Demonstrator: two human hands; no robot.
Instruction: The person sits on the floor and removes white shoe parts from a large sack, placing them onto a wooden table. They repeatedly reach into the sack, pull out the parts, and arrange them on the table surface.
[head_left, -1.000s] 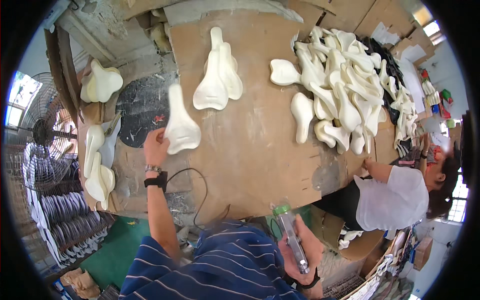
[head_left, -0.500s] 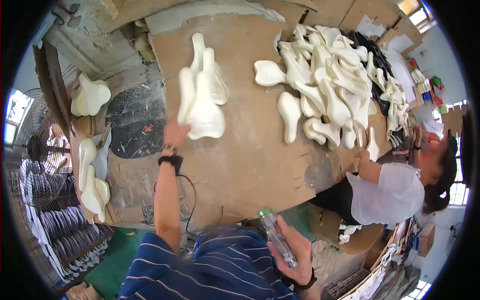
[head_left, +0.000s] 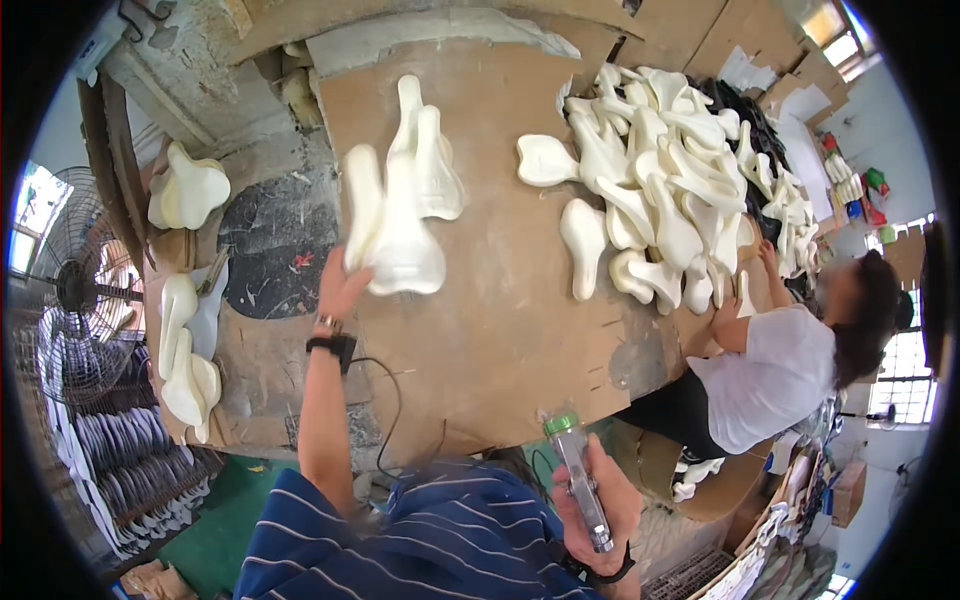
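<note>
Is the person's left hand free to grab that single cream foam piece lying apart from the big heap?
Probably not yet: the left hand is already holding a foam saddle shape, though the bare board toward the lone piece looks unobstructed.

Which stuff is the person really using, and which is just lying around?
In use:
left hand holding a cream saddle-shaped foam piece
right hand gripping a green-capped tool

Lying about:
big pile of foam pieces
fan
stacked dark pieces
</note>
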